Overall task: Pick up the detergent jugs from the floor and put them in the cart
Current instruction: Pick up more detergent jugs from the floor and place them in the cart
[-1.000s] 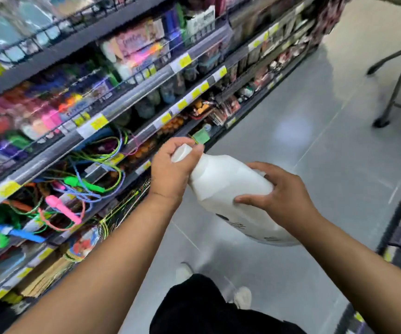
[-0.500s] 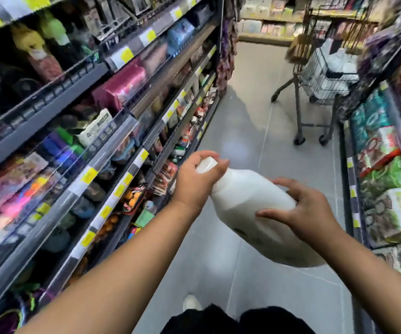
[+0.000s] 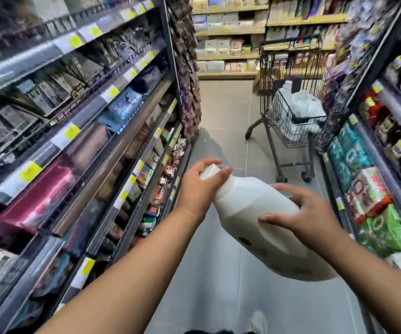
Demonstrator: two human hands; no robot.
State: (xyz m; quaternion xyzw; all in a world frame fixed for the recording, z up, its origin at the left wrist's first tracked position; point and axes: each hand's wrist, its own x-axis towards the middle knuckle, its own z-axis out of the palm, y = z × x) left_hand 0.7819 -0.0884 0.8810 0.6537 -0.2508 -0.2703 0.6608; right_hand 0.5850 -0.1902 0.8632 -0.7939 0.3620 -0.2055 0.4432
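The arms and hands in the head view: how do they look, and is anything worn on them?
Both forearms are bare, with no sleeve in view. The left hand and right hand wear no gloves. No ring, watch or bracelet is visible on either.

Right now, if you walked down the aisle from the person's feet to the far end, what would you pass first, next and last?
White shoe → white detergent jug held in both hands → shopping cart with white jugs inside → far shelves of boxes.
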